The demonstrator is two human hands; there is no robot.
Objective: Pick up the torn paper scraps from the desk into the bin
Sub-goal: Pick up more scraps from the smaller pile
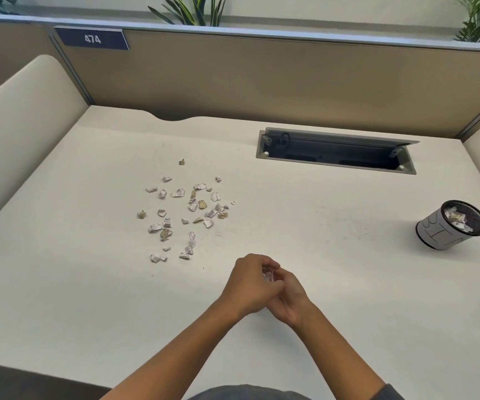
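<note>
Several torn paper scraps point(188, 210), white and tan, lie scattered on the cream desk point(88, 298) left of centre. A small round mesh bin point(452, 225) wrapped in white paper stands at the right and holds some scraps. My left hand point(248, 284) and my right hand point(289, 297) are pressed together low over the desk, near the front and to the right of the pile. Their fingers curl around a small white scrap point(268, 275) that peeks out between them. Which hand holds it is hard to tell.
An open cable hatch point(336, 153) is sunk into the desk at the back right. A tan partition point(261, 76) with a "474" label walls the far edge, and padded side panels flank both sides. The desk's front edge runs below my forearms.
</note>
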